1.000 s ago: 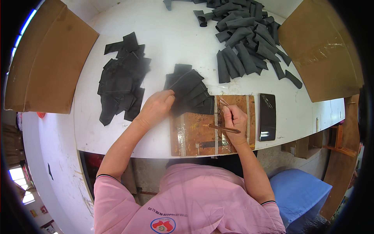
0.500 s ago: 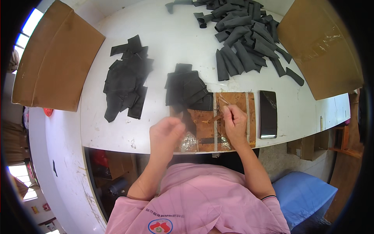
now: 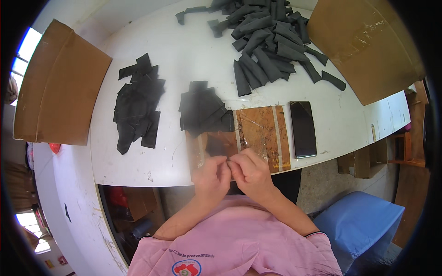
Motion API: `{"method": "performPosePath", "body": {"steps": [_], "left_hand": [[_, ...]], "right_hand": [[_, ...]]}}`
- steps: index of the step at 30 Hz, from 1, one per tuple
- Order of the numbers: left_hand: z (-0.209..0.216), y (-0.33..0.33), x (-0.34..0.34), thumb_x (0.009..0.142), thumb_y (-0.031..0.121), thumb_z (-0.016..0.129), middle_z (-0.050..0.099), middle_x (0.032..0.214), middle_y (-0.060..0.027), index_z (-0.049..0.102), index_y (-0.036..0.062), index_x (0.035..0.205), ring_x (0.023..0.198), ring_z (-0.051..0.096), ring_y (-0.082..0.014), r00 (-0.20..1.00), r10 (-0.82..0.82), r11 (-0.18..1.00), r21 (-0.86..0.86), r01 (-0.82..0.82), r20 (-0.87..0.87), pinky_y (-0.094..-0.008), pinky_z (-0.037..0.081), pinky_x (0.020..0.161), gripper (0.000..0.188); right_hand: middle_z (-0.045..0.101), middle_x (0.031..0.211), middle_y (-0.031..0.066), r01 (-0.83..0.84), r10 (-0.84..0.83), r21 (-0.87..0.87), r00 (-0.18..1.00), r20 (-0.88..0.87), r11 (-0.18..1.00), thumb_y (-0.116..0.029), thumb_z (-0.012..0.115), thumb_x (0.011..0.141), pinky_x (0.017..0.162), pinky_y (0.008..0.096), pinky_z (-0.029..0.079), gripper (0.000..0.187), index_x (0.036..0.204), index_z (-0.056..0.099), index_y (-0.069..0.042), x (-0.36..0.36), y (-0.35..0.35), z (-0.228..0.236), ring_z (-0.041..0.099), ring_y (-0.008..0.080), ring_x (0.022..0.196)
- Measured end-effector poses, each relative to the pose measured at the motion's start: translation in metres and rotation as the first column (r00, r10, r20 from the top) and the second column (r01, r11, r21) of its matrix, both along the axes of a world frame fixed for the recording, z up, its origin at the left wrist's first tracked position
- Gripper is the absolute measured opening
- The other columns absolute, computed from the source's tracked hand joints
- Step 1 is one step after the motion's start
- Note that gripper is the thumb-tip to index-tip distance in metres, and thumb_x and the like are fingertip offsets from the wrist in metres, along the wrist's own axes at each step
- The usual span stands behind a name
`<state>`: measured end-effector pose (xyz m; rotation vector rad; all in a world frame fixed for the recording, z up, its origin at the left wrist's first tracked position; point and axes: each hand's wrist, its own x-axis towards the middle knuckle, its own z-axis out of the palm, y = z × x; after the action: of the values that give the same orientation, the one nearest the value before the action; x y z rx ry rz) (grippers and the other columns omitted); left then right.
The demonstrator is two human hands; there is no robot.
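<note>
My left hand [image 3: 212, 177] and my right hand [image 3: 251, 174] meet fingertip to fingertip above the table's front edge. Both are closed in a pinch. From the left fingers a small dark fabric piece [image 3: 215, 145] reaches out over the brown board [image 3: 258, 120], which has pale tape strips. Whatever the right fingertips hold is too small or hidden to make out. Just beyond the left hand lies a stack of flat black fabric pieces [image 3: 201, 108], overlapping the board's far left part. A thin, light-coloured sliver [image 3: 251, 122] shows on the board.
Another pile of flat black pieces [image 3: 138, 106] lies to the left. Rolled dark fabric tubes [image 3: 267, 50] are heaped at the back. A phone [image 3: 303, 129] lies right of the board. Cardboard boxes [image 3: 62, 87] flank the white table [image 3: 170, 41]; a blue bag [image 3: 357, 230] is at lower right.
My right hand has moved left and toward me, off the board's middle. My left hand has come inward and nearer, and their fingertips now meet. The whole view has shifted slightly.
</note>
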<state>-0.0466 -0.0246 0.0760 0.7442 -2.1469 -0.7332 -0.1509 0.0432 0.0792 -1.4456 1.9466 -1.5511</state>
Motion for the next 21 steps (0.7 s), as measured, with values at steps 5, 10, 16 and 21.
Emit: {"method": "performPosePath", "body": {"steps": [5,10,16,21], "left_hand": [[0.012,-0.003,-0.003,0.075,-0.007,0.055,0.057,0.067,-0.004,0.051,0.0001,0.088,0.046,0.046,-0.0041,0.944,0.242,0.559,0.827,0.051,-0.222,-0.0169,0.035,0.04,0.015],[0.013,-0.011,0.003,0.073,-0.009,0.055,0.054,0.069,-0.0023,0.049,0.0012,0.094,0.045,0.038,-0.0016,0.888,0.239,0.273,0.905,0.327,-0.393,-0.0148,0.029,0.039,0.024],[0.014,-0.009,0.001,0.07,-0.008,0.057,0.048,0.071,0.0025,0.049,0.004,0.093,0.054,0.038,-0.0002,0.889,0.117,0.288,0.872,0.396,-0.442,-0.013,0.026,0.042,0.028],[0.0,-0.003,-0.004,0.071,-0.006,0.056,0.047,0.073,0.004,0.05,0.0037,0.091,0.062,0.043,-0.0011,0.915,0.172,0.494,0.835,0.24,-0.365,-0.0144,0.033,0.053,0.023]], "right_hand": [[0.046,0.07,0.007,0.11,-0.07,0.065,0.893,-0.445,0.992,-0.003,0.058,0.064,0.051,0.0346,0.043,0.015,0.078,0.052,-0.003,0.003,-0.005,-0.013,0.051,0.024,0.059],[0.049,0.071,0.0084,0.135,-0.117,0.029,0.93,-0.348,0.99,-0.001,0.059,0.063,0.05,0.034,0.043,0.017,0.079,0.054,-0.002,0.002,-0.007,-0.008,0.053,0.0251,0.059],[0.054,0.072,0.0111,0.082,-0.086,0.05,0.993,0.077,0.995,0.003,0.056,0.065,0.051,0.0307,0.042,0.014,0.078,0.056,0.001,0.003,-0.001,-0.004,0.055,0.0267,0.06],[0.054,0.065,0.0045,-0.007,-0.055,0.105,0.814,0.579,0.994,0.0,0.057,0.072,0.051,0.0223,0.038,0.007,0.08,0.058,0.0,0.003,-0.001,-0.008,0.051,0.0134,0.056]]}}
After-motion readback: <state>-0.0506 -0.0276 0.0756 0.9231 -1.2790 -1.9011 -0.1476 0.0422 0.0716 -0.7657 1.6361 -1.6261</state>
